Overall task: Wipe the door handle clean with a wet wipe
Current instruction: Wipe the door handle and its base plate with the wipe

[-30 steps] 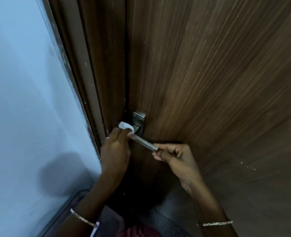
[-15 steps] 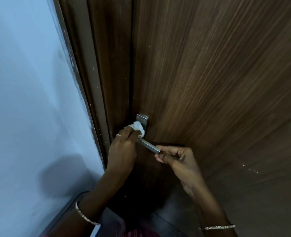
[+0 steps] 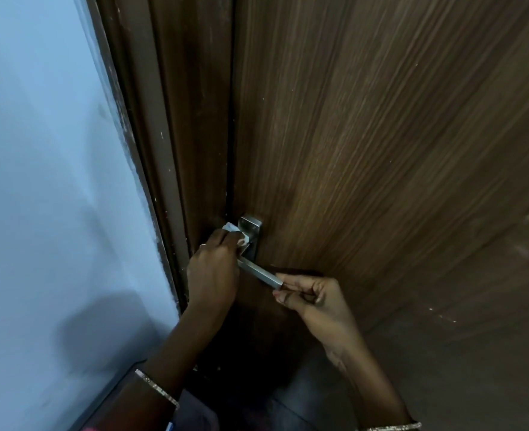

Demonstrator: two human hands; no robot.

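No brand, label or other writing can be read anywhere in this view. There is one door handle (image 3: 258, 271), a straight square-section metal lever, and it runs from one metal backplate (image 3: 251, 234) down and to the right across the brown wood-grain door (image 3: 365, 135). One white wet wipe (image 3: 236, 233) is in play, bunched small.

The left hand (image 3: 213, 272) is curled closed around the wet wipe and presses it against the lower left part of the backplate, right where the lever meets it; a corner of the wipe sticks out above the knuckles. One ring (image 3: 203, 245) shows on a finger of this hand, and one thin bangle (image 3: 157, 387) circles the wrist below it.

The right hand (image 3: 311, 301) sits just to the right of the left one, apart from it, with the bare middle of the lever showing between the two. Its thumb and forefinger are pinched closed on the free outer end of the door handle, the other fingers folded into the palm. One bangle (image 3: 389, 427) shows at this wrist too, at the bottom edge, so two bangles in all.

To the left of the left hand stand the dark door frame (image 3: 169, 135) and, beyond it, a pale blue wall (image 3: 48, 181).
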